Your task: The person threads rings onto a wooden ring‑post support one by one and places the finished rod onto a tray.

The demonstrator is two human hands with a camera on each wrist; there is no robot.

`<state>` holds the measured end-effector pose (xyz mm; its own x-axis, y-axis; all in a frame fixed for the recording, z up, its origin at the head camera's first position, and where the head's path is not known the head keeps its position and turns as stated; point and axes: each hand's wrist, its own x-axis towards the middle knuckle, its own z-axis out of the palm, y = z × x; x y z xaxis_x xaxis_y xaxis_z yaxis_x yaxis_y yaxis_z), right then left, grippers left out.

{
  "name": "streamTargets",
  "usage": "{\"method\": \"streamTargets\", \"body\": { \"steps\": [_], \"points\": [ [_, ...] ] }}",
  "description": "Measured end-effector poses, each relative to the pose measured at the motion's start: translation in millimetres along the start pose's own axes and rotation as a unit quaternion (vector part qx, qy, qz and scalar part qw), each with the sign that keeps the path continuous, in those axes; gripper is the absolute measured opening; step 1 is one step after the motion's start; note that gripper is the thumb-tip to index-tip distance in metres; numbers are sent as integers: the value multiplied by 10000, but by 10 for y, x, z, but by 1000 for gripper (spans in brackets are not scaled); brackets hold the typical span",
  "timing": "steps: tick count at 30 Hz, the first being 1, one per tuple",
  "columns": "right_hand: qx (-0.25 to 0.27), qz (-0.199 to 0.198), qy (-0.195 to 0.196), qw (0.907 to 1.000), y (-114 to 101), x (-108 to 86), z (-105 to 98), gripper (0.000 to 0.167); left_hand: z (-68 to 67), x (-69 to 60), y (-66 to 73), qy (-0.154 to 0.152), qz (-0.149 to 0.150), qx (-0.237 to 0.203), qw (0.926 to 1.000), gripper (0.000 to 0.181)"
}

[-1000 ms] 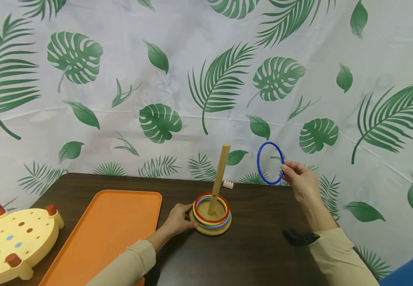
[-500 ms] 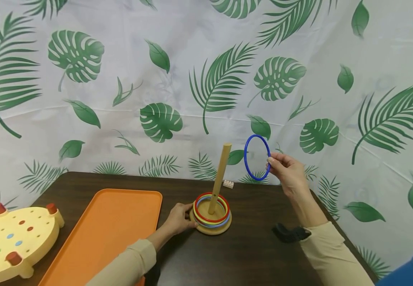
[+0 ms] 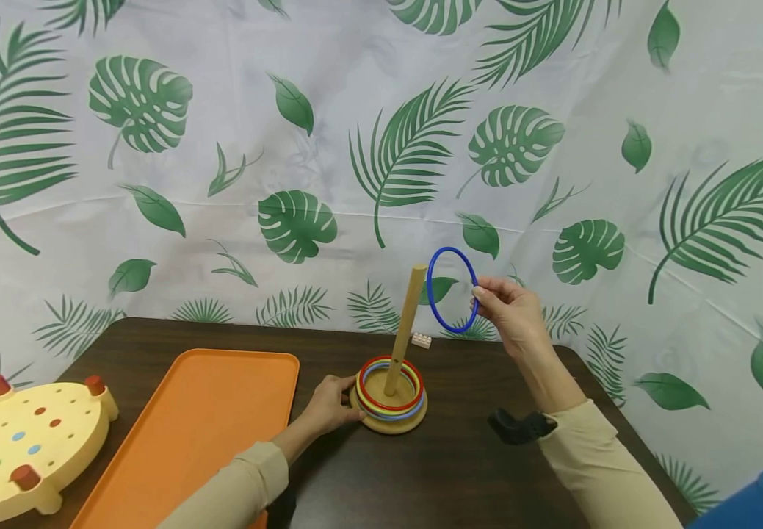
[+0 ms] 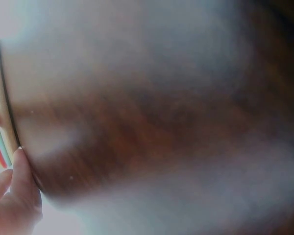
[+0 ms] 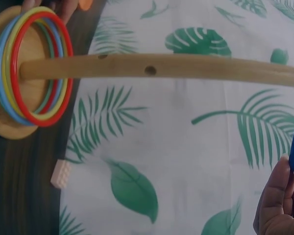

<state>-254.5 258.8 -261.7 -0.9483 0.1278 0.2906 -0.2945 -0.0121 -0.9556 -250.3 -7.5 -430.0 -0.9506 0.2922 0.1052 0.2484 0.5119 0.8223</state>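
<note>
My right hand [image 3: 510, 308] pinches a dark blue ring [image 3: 431, 294] by its right edge. The ring hangs upright in the air, just right of the top of a wooden peg [image 3: 407, 316]; in the head view its left edge lies very near the peg top. Several coloured rings, with a red ring [image 5: 15, 73] uppermost, lie stacked around the peg's foot on a round wooden base [image 3: 389, 427]. With thumb and fingers, my left hand [image 3: 330, 404] grips the left edge of that base. The left wrist view shows the fingertips [image 4: 20, 161] against the base's rim.
An orange tray [image 3: 222, 411] lies left of the peg stand. Farther left is a yellow round board [image 3: 31, 448] with red-capped legs. A small pale toy brick [image 3: 421, 340] sits behind the peg. A blue container [image 3: 751, 503] stands at the lower right. A leaf-patterned cloth [image 3: 381, 147] hangs behind.
My right hand has carried the blue ring leftward and slightly up, from well right of the peg to beside its top. My left hand and the stand have stayed put.
</note>
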Motion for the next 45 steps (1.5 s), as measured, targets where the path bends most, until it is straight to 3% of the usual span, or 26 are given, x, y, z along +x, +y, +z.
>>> {"method": "streamTargets", "body": {
  "steps": [4,12,19,29,35,45],
  "points": [
    [-118,-34,-136,9998,-9,13,90,7,-2,2,-2,3,19,-7,10000,67],
    [-336,67,-368,9987,10,29,212,14,1,3,-8,25,66,-63,10000,67],
    [-415,173,-351,9984,85,53,267,26,2,-1,-3,13,56,-84,9999,67],
    [-515,247,-331,9978,185,63,316,26,0,5,-4,4,59,-127,9999,67],
    [-470,351,-267,9979,273,60,312,13,5,2,-11,-8,70,-160,9998,66],
    [-761,536,-252,9953,399,49,307,25,7,1,-13,4,96,-126,9999,66]
  ]
}}
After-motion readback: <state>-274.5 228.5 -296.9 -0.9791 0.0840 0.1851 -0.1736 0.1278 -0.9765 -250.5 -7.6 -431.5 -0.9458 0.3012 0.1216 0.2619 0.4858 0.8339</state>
